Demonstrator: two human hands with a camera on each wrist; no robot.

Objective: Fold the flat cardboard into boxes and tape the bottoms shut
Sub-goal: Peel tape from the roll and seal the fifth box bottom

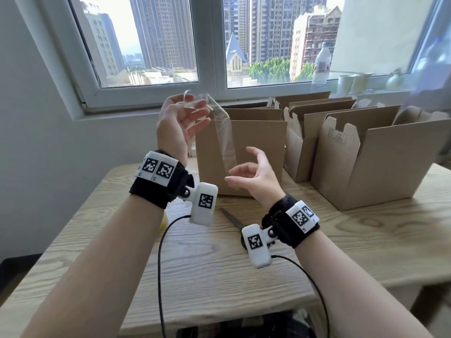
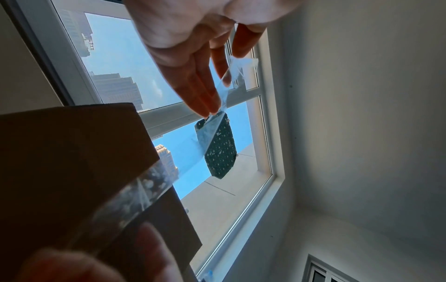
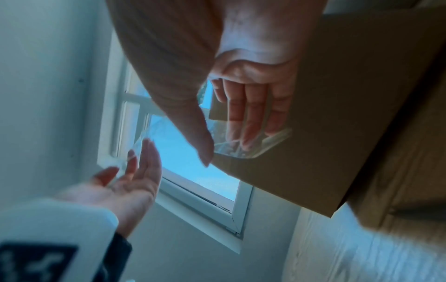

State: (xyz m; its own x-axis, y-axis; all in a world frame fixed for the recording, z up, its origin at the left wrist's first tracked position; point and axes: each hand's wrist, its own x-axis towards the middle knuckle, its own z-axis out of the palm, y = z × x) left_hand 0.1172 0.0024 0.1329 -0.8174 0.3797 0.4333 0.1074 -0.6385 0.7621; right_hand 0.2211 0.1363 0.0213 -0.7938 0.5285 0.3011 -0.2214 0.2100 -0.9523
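Observation:
A strip of clear tape stretches slanting between my two raised hands. My left hand is up high, palm toward me. Its fingers are straight and the tape's crumpled upper end sticks to them. My right hand is lower, fingers relaxed, thumb apart. The tape's lower end lies across its fingertips. Just behind the tape a folded brown cardboard box stands on the wooden table. The tape does not touch the box that I can see.
Several open-topped cardboard boxes stand in a row at the right, back toward the window sill. A dark flat tool lies on the table under my right wrist, partly hidden. A plastic bottle and cups sit on the sill.

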